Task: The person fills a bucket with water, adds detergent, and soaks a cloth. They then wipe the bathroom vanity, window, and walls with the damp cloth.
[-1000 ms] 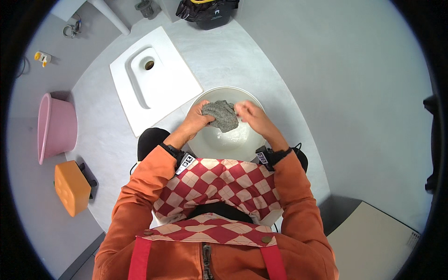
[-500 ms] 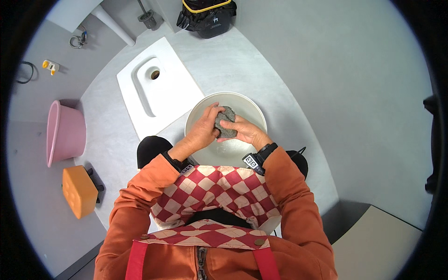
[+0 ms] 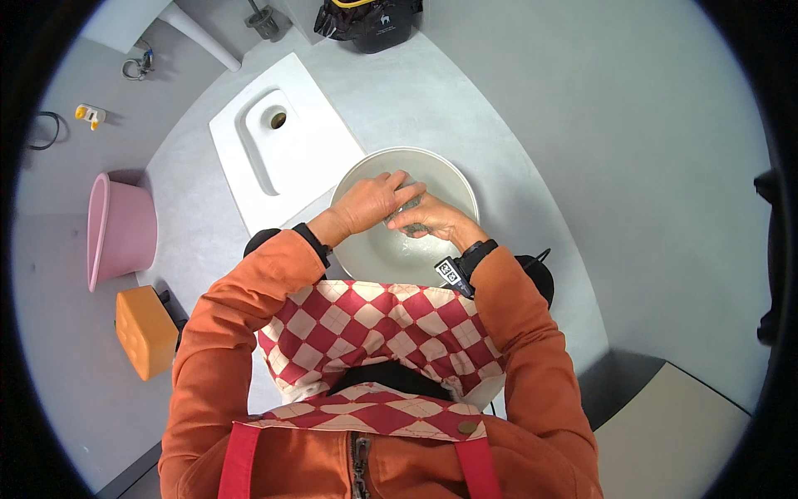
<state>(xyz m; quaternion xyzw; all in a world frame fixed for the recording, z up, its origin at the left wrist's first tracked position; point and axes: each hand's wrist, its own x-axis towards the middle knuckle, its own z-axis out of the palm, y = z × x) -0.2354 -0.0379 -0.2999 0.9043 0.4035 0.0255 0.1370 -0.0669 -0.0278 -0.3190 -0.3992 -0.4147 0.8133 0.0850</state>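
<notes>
Over a round off-white basin [image 3: 378, 259], both my hands close around a bunched grey cloth [image 3: 415, 229]. My left hand [image 3: 373, 202] grips it from the upper left, its back turned up and fingers curled over the top. My right hand [image 3: 438, 219] holds it from the right, with the thumb reaching across toward the left hand. Most of the cloth is covered by my fingers. Wet-looking glints show on the basin's bottom below it.
A white squat toilet [image 3: 312, 158] is set in the floor left of the basin. Farther left are a pink tub [image 3: 133, 229] and an orange stool [image 3: 145, 333]. A black-lined bin [image 3: 378, 29] and a toilet brush holder [image 3: 264, 25] stand at the back.
My left hand has turned over the top of the cloth, its wrist higher and its back up. The cloth now shows less between my hands. The view has shifted slightly.
</notes>
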